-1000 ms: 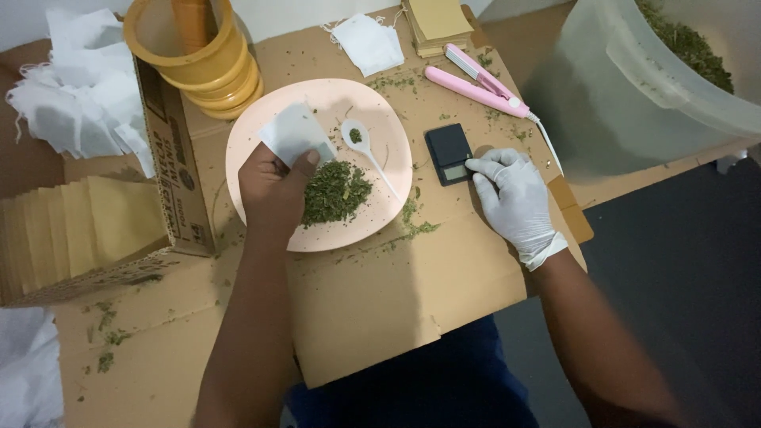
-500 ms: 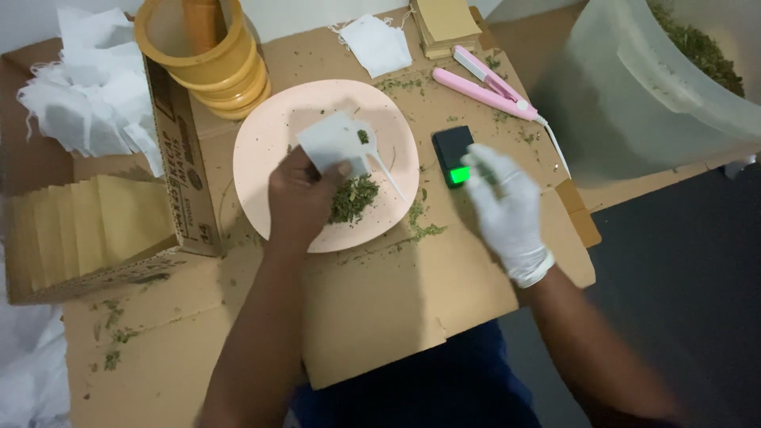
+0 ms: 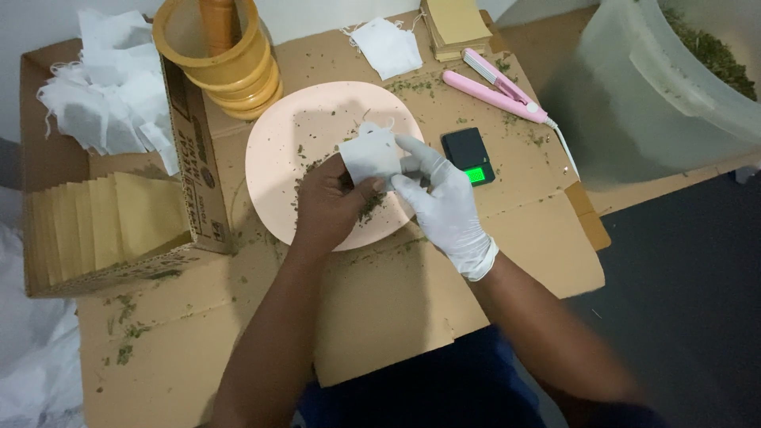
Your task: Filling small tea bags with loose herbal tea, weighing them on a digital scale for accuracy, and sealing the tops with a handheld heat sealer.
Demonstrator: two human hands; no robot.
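A small white filter bag (image 3: 369, 155) is held over the middle of a pale pink plate (image 3: 277, 150), pinched from both sides. The bare left hand (image 3: 329, 208) grips its lower left edge with fingers closed on the paper, palm down over loose dried green herb (image 3: 370, 208) on the plate. The right hand (image 3: 442, 202), in a white glove, clamps the bag's right edge between thumb and forefinger, wrist angled in from the lower right. Just right of the plate sits a small black scale (image 3: 468, 155) with a lit green display, near the gloved knuckles. Beyond it lies a pink sealing tool (image 3: 495, 93). Stacked yellow tubs (image 3: 218, 55) crowd the plate's upper left rim; open cardboard (image 3: 396, 309) lies toward the person.
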